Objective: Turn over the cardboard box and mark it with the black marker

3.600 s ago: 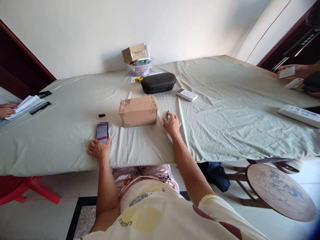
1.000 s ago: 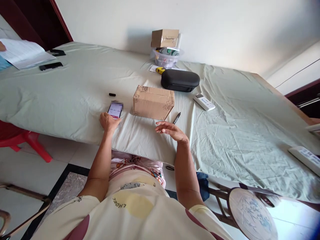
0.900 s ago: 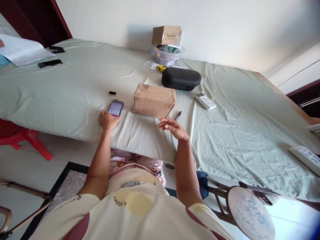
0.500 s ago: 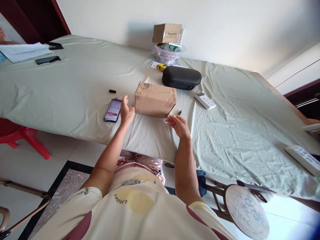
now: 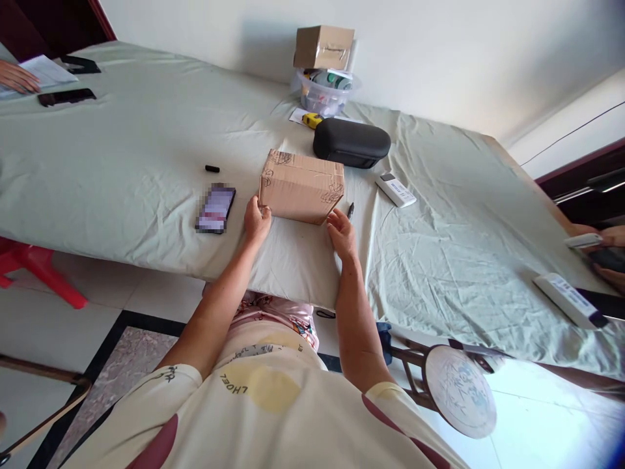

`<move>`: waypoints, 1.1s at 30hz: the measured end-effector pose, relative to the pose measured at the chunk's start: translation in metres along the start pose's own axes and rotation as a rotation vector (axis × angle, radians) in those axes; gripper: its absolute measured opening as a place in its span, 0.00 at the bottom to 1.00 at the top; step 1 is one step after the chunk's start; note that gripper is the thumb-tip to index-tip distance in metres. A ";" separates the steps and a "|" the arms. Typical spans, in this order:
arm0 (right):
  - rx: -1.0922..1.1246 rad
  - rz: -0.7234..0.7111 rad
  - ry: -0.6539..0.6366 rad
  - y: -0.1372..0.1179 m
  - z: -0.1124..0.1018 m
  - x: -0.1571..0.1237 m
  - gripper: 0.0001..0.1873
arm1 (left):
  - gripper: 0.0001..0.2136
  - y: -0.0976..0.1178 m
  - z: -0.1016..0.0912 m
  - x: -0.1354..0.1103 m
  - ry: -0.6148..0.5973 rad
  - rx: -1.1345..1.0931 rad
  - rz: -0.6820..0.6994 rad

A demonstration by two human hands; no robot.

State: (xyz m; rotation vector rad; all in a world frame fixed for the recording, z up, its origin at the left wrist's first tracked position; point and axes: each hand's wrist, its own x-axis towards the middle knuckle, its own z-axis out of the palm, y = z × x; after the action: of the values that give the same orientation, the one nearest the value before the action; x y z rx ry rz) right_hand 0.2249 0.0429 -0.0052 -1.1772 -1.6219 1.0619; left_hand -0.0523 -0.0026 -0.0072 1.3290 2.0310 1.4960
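Observation:
A brown cardboard box with black drawings near its corners lies on the cloth-covered table in front of me. My left hand grips its near left edge, thumb on the front face and fingers round the side. At the near right corner, my right hand is closed with its fingertips against the box; some of its fingers are hidden. A black pen lies just right of that hand. Left of the box are a phone with its screen lit and a small black cap.
Behind the box sit a black case, a yellow tape measure and a plastic tub under another carton. White packages lie rightward. Other people's hands show at both sides. A round stool stands below right.
Both hands have closed in on the box: the left moved onto its left edge, the right onto its near right corner. The view shifted slightly. Another person's hand shows on the papers at far left.

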 end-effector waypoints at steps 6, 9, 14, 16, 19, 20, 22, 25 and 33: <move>-0.013 -0.053 0.053 -0.010 0.015 -0.007 0.38 | 0.19 0.000 0.002 -0.002 0.068 -0.031 0.044; 0.026 -0.081 0.127 -0.013 0.014 -0.009 0.36 | 0.21 0.002 -0.001 -0.006 0.112 -0.070 0.135; 0.006 -0.108 0.225 -0.019 0.015 -0.013 0.35 | 0.36 0.010 -0.003 -0.012 0.120 -0.131 0.270; -0.078 -0.127 0.265 -0.021 0.019 -0.016 0.35 | 0.41 0.014 -0.002 -0.015 0.102 -0.148 0.274; -0.267 -0.171 0.341 -0.025 0.033 -0.023 0.39 | 0.45 0.021 0.000 -0.021 0.117 -0.119 0.240; -0.326 -0.190 0.374 -0.026 0.038 -0.025 0.42 | 0.46 0.024 0.002 -0.024 0.131 -0.102 0.232; -0.401 -0.205 0.424 -0.029 0.049 -0.028 0.48 | 0.49 0.030 0.005 -0.030 0.157 -0.067 0.231; -0.391 -0.140 0.422 -0.034 0.060 -0.030 0.54 | 0.56 0.038 0.009 -0.038 0.168 -0.032 0.246; -0.226 -0.047 0.368 -0.033 0.058 -0.026 0.54 | 0.59 0.038 0.010 -0.038 0.145 -0.028 0.233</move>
State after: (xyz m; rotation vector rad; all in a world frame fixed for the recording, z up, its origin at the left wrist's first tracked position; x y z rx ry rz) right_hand 0.1673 0.0021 0.0061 -1.3835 -1.4930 0.5980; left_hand -0.0058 -0.0258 0.0110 1.5314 1.9864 1.7609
